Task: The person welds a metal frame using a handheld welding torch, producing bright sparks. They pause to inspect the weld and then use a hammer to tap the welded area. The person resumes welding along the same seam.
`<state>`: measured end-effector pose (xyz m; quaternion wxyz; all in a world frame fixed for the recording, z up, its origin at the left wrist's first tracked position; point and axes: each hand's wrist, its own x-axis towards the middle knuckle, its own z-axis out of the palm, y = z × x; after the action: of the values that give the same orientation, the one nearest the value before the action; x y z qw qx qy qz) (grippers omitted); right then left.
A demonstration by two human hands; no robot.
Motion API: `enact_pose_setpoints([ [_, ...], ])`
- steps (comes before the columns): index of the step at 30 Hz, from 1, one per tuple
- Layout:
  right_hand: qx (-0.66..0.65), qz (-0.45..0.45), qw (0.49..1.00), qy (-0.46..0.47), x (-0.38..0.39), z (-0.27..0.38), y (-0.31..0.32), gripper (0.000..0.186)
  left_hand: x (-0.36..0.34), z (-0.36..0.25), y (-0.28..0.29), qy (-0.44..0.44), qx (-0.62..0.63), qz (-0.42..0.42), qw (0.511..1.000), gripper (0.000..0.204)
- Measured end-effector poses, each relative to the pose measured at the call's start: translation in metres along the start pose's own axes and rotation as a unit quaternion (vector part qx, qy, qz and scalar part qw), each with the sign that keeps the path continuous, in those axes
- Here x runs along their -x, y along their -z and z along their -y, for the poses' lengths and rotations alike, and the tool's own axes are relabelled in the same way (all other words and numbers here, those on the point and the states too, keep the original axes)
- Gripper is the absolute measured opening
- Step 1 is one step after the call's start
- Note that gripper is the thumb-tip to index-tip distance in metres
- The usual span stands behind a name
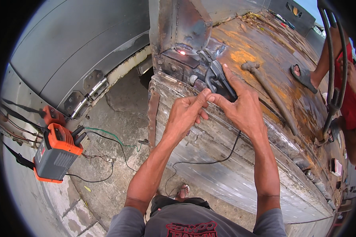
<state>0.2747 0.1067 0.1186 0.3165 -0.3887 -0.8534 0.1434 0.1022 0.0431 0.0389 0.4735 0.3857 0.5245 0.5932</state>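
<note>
Right hand: closed round a black electrode holder, thumb and forefinger along its handle; the handle's rear lies hidden in the palm. Left hand: fingers curled, thumb tip meeting the right thumb; I cannot tell whether it pinches anything.

Electrode holder: positioned above the near edge of a rusted steel deck, jaws toward the foot of a steel upright. Electrode rod: thin, ending at a red-white glow that blots out the contact point from my remote view.

Black cable: its upper end disappears behind the right forearm; I cannot trace its whole run. Second person's leg: at the right rim, body cut off by the fisheye border. Long dark bars: upper ends cropped.

Deck: brown and orange rust, leaf litter farther back; hammer lying right of the right hand. Deck side: weathered, scuffed.

Ground: stained concrete. Left: grey metal panel with steel hinge; orange-and-grey welding machine, strap attached.
</note>
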Motion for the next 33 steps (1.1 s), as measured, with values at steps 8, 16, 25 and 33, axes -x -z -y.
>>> enact_pose_setpoints([
  [8,0.007,0.005,1.0,-0.013,0.0,-0.001,-0.002,0.095,0.0,0.0,0.001,0.003,0.009,0.002,1.0,0.066],
  [16,0.016,0.003,1.0,-0.015,0.0,0.003,-0.001,0.095,0.002,0.0,0.001,0.003,0.006,0.003,1.0,0.067],
  [25,0.007,0.0,1.0,-0.008,-0.001,-0.001,-0.004,0.093,0.002,-0.002,0.001,-0.002,-0.015,-0.002,1.0,0.072],
  [33,-0.011,0.029,0.998,-0.06,-0.003,0.01,0.002,0.097,0.003,-0.002,0.002,0.003,-0.011,0.003,1.0,0.072],
])
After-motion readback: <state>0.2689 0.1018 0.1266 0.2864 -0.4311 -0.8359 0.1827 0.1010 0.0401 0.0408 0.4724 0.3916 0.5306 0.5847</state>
